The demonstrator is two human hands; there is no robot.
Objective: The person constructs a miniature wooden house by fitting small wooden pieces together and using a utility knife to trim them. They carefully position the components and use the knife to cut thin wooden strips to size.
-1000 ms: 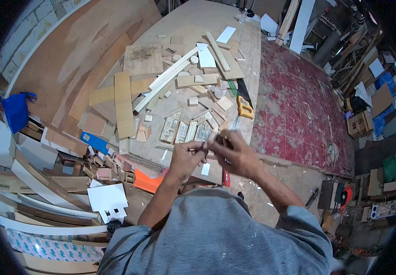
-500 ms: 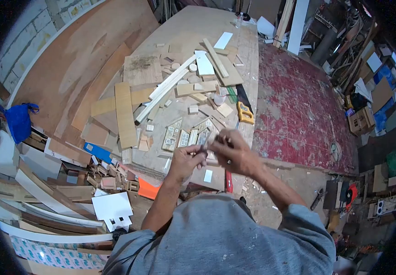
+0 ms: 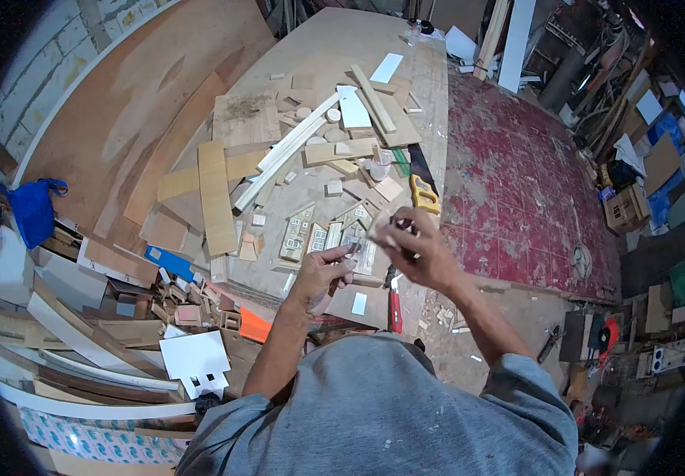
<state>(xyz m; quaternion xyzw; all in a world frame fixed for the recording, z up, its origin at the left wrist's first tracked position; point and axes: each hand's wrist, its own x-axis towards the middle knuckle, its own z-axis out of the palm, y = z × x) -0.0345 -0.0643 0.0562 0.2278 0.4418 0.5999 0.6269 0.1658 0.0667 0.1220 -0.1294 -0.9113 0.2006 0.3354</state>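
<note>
Near the front edge of the worktable, my left hand (image 3: 322, 274) is closed with thumb and fingers together; whatever they pinch is too small to make out. To its right and slightly higher, my right hand (image 3: 422, 252) grips a small pale flat piece (image 3: 379, 225) between thumb and fingers. A gap separates the two hands. Just beyond them lie small wooden house shapes (image 3: 296, 234) with white window frames. A red-handled tool (image 3: 395, 308) lies at the table edge below my right hand, and a white rectangular piece (image 3: 359, 303) rests close to my left hand.
Wood strips (image 3: 288, 151) and offcuts cover the worktable (image 3: 326, 40). A yellow-handled saw (image 3: 424, 194) lies at its right side. Wood scraps (image 3: 188, 313) pile up at the left, beside an orange piece (image 3: 256, 325). Beyond the table's right edge is a worn red surface (image 3: 509, 182).
My right hand has moved away from my left, to the right and slightly upward, with the pale piece in its fingers. My left hand stays nearly in place. More of the red-handled tool shows.
</note>
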